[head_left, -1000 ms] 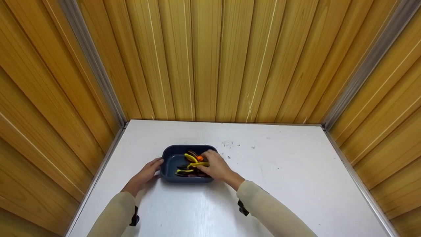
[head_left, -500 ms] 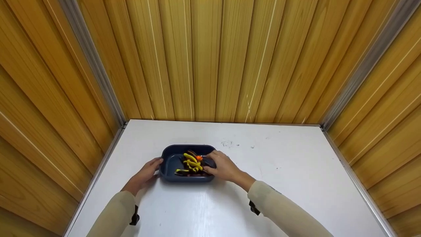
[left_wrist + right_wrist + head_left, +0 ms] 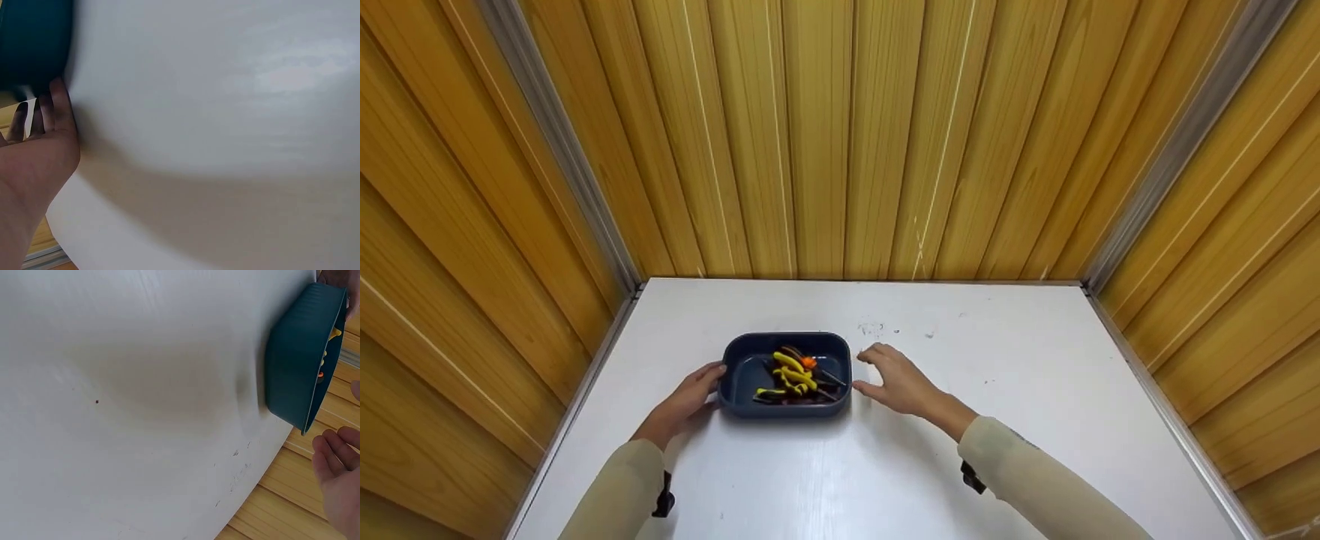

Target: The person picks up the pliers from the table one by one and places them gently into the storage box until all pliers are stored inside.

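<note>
A dark blue rectangular tub stands on the white table. Inside it, mostly toward its right half, lies a pile of hand tools with yellow-and-black handles, an orange piece and thin dark shafts pointing right. My left hand rests its fingertips against the tub's left end; in the left wrist view its fingers reach out fairly straight to the wall. Just off the tub's right end is my right hand, thumb and fingers spread, holding nothing. The right wrist view shows it beside the tub's rim.
The white tabletop has dark scuff marks behind and right of the tub. Wood-patterned panels wall the table at the back and both sides, with grey metal strips at the corners.
My right hand has let go of the tools and drawn out of the tub to the right. Dark shafts it covered now show. The left hand keeps its place at the tub.
</note>
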A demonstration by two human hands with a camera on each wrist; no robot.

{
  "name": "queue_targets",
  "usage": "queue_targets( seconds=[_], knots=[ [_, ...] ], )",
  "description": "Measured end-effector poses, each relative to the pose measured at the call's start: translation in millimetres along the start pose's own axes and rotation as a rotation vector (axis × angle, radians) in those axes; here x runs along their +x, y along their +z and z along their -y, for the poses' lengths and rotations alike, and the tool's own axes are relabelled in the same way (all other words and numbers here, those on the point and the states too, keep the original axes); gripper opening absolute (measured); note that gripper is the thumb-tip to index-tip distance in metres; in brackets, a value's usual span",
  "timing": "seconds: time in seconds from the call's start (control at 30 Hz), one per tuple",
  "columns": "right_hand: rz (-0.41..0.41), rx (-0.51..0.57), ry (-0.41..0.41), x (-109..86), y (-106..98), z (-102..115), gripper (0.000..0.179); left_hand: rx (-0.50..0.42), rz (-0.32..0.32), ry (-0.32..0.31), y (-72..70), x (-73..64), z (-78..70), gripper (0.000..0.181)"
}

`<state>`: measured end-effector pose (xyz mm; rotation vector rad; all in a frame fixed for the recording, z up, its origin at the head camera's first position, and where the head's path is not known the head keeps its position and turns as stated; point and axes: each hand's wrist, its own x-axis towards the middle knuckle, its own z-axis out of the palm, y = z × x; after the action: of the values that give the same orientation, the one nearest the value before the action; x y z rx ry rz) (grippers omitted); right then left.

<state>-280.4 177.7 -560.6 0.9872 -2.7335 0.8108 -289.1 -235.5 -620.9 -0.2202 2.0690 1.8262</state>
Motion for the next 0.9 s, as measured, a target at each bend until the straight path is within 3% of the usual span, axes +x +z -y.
queue_targets(
  seconds=[0.27,0.5,0.73,0.83,0.9],
  knots=[
    [-0.004,0.001,0.045,-12.2,-18,-11,0.045,0.008,0.006,0.003,2.7,2.0,-2.7,0.064],
    [0.031,-0.008,0.051,-20.1,-32,-5,0.053,-0.003,0.031,0.013,-1.0,-0.2,-7.7,0.065],
    [0.101,-0.016,0.034,-26.6,-52,4,0.060,-0.098,0.045,0.014,-4.7,-5.5,-14.2,0.061],
    [0.125,-0.016,0.041,-27.1,-61,7,0.064,-0.025,0.009,0.018,-3.5,-9.1,-26.3,0.061],
    [0.134,-0.005,0.046,-27.0,-68,9,0.067,0.137,-0.068,0.045,-0.3,-12.5,-39.3,0.062]
  ],
)
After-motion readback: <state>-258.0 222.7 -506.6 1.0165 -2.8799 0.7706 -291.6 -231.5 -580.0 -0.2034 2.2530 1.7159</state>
